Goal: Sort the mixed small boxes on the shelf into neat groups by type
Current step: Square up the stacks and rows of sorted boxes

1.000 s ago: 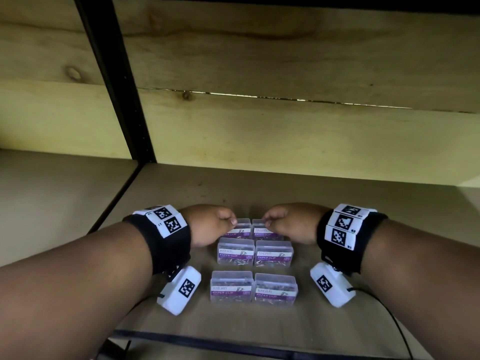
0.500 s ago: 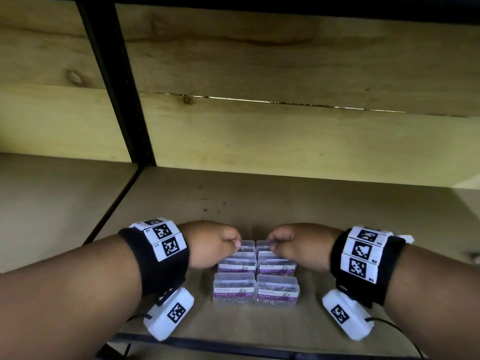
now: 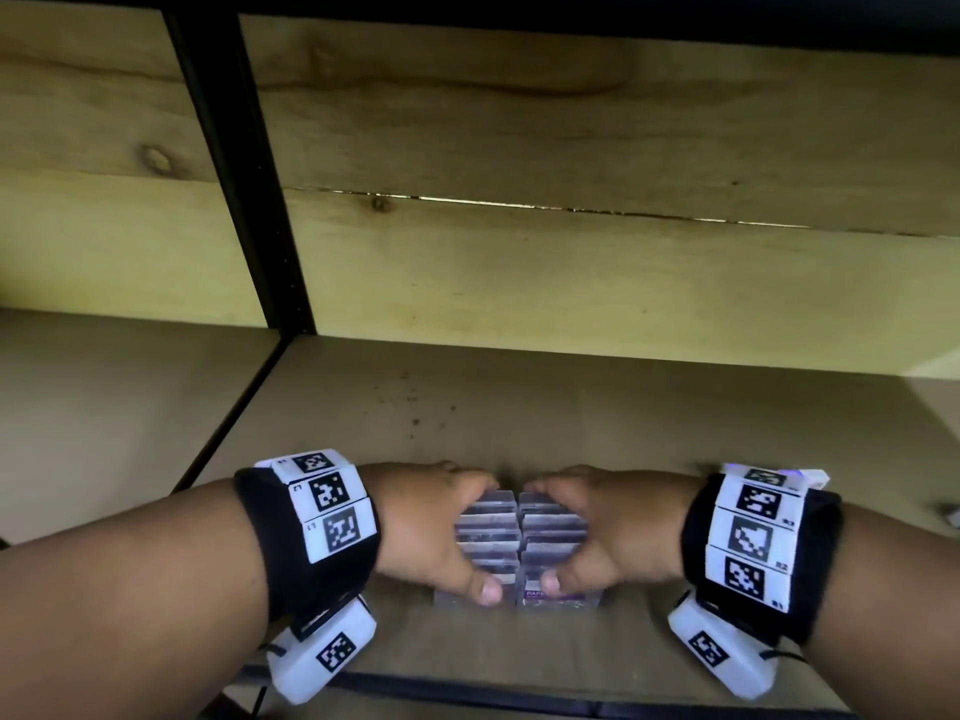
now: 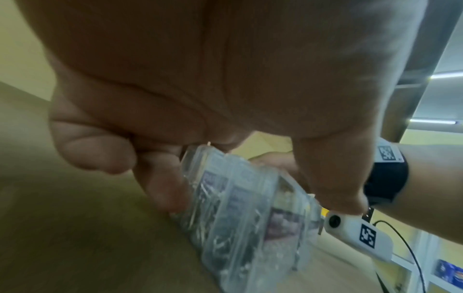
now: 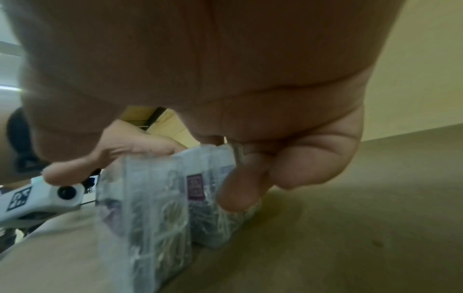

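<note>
**Clear plastic boxes squeezed into one block**

Clear plastic paper-clip boxes (image 3: 522, 543) with purple labels sit low in the centre of the head view, on the wooden shelf (image 3: 571, 407) close to its front edge. They stand in two columns, pressed edge to edge. A second ago the same boxes lay in three loose rows with gaps between them; now those gaps are gone and the rows have been drawn towards the near edge into a tight block.

Around that block, the left hand (image 3: 431, 532) grips the left column, fingers curled over its far end and thumb hooked on the near box. The right hand (image 3: 608, 532) mirrors it on the right column. Both wrist views show the fingers wrapped round the stacked boxes (image 4: 240, 218) (image 5: 172, 198), though motion blur hides the label print. Each grip is therefore closed on boxes, not hanging loose.

Further out, bare shelf fills the middle of the frame, a black upright post (image 3: 244, 174) stands at upper left, and pale wooden boards (image 3: 571, 148) form the back.

Judging from this, one type is now gathered neatly; no other kind of box is visible here.
</note>
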